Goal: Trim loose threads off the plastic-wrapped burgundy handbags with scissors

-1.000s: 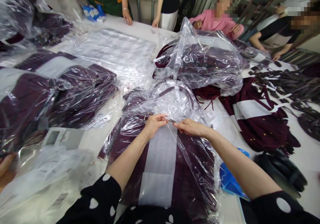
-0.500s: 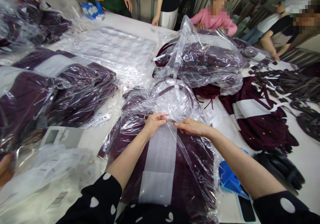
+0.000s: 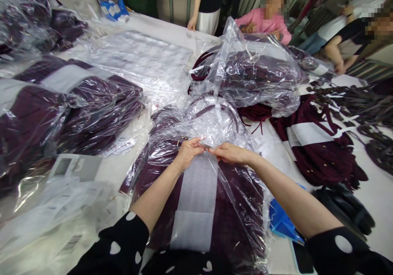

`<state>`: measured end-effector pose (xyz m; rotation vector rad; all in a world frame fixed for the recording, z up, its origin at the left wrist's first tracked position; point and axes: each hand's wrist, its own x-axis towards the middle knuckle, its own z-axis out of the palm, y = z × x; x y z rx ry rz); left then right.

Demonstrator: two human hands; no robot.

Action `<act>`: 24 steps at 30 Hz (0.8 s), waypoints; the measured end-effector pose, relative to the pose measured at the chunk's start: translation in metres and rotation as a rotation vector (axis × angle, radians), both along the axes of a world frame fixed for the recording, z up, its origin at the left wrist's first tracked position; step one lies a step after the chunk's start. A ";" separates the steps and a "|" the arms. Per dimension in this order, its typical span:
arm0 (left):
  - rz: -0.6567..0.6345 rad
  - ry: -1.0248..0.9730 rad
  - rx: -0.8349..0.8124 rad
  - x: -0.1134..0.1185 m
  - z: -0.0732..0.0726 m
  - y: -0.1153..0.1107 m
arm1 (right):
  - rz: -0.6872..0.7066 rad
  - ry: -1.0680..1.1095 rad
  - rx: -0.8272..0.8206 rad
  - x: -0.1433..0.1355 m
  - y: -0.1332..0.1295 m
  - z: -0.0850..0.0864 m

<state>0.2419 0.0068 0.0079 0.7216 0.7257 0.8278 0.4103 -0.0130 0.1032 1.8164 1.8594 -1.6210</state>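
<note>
A dark maroon bag (image 3: 233, 209) with a looped handle and a pale paper band (image 3: 196, 189) around it lies in front of me under a clear plastic bag (image 3: 162, 164). Above the band, my left hand (image 3: 187, 153) is closed in a pinch on what looks like the plastic film. Close on its right, my right hand (image 3: 230, 152) grips a thin, silvery, pointed metal tool (image 3: 205, 145). The tool's tip reaches the left fingertips. Its handle is hidden in my right fingers, so its exact kind does not show.
Plastic-wrapped maroon bags lie left (image 3: 101, 107) and beyond (image 3: 254, 70). Unwrapped maroon bags (image 3: 319, 152), dark straps (image 3: 359, 103), a blue tray (image 3: 282, 221) and a phone (image 3: 302, 256) are at right. White packets (image 3: 61, 213) lie near left. Several people stand around the table.
My right hand has moved slightly left, bringing the metal tool closer to my left fingers. My left hand has barely moved. A hand at the left edge has gone from view.
</note>
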 end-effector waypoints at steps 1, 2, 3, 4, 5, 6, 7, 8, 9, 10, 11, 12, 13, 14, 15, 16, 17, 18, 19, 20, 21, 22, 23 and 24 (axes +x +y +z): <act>0.000 -0.003 -0.014 0.000 0.000 0.000 | -0.011 0.002 -0.019 0.003 -0.001 0.000; -0.002 -0.002 -0.022 0.000 0.000 0.001 | -0.026 0.002 -0.038 0.006 -0.002 -0.001; -0.004 0.003 -0.026 0.000 0.000 0.001 | -0.038 0.000 -0.051 0.010 -0.003 -0.001; -0.004 0.010 -0.027 0.000 0.000 0.001 | -0.043 -0.005 -0.059 0.013 -0.005 -0.002; -0.001 0.015 -0.027 0.000 0.001 0.001 | -0.043 -0.005 -0.066 0.016 -0.006 -0.003; 0.004 0.019 -0.025 0.000 0.001 0.001 | -0.043 0.000 -0.070 0.018 -0.008 -0.003; 0.007 0.020 -0.023 0.000 0.001 0.001 | -0.046 0.007 -0.075 0.020 -0.009 -0.004; 0.007 0.020 -0.021 0.000 0.001 0.001 | -0.053 0.014 -0.083 0.020 -0.010 -0.005; 0.006 0.020 -0.018 0.000 0.001 0.000 | -0.065 0.017 -0.092 0.021 -0.010 -0.006; 0.006 0.020 -0.013 0.000 0.001 0.000 | -0.078 0.017 -0.099 0.020 -0.010 -0.006; 0.008 0.022 -0.007 0.001 0.000 0.000 | -0.088 0.016 -0.105 0.019 -0.010 -0.006; 0.009 0.025 -0.003 0.001 0.000 0.000 | -0.093 0.013 -0.109 0.018 -0.010 -0.006; 0.011 0.026 0.000 0.001 0.000 0.000 | -0.092 0.007 -0.112 0.017 -0.009 -0.005; 0.015 0.026 0.002 0.001 0.000 0.000 | -0.086 -0.001 -0.114 0.017 -0.009 -0.003; 0.021 0.028 0.005 0.001 -0.001 -0.001 | -0.079 -0.012 -0.115 0.016 -0.008 -0.002; 0.031 0.031 0.009 0.001 -0.001 -0.001 | -0.071 -0.023 -0.116 0.016 -0.008 -0.001; 0.043 0.035 0.014 0.001 -0.001 -0.001 | -0.066 -0.032 -0.112 0.016 -0.007 0.000; 0.053 0.038 0.018 0.002 -0.002 -0.001 | -0.063 -0.035 -0.106 0.015 -0.007 0.001; 0.061 0.039 0.020 0.002 -0.002 -0.002 | -0.063 -0.031 -0.099 0.015 -0.007 0.001; 0.065 0.041 0.019 0.002 -0.002 -0.002 | -0.067 -0.024 -0.092 0.015 -0.007 0.001; 0.067 0.042 0.018 0.002 -0.002 -0.002 | -0.075 -0.019 -0.085 0.015 -0.007 0.000; 0.069 0.042 0.018 0.002 -0.002 -0.002 | -0.082 -0.016 -0.084 0.015 -0.008 0.000; 0.068 0.042 0.019 0.001 -0.001 -0.002 | -0.090 -0.015 -0.087 0.014 -0.008 0.000; 0.066 0.041 0.021 0.001 -0.001 -0.001 | -0.099 -0.014 -0.091 0.014 -0.009 0.000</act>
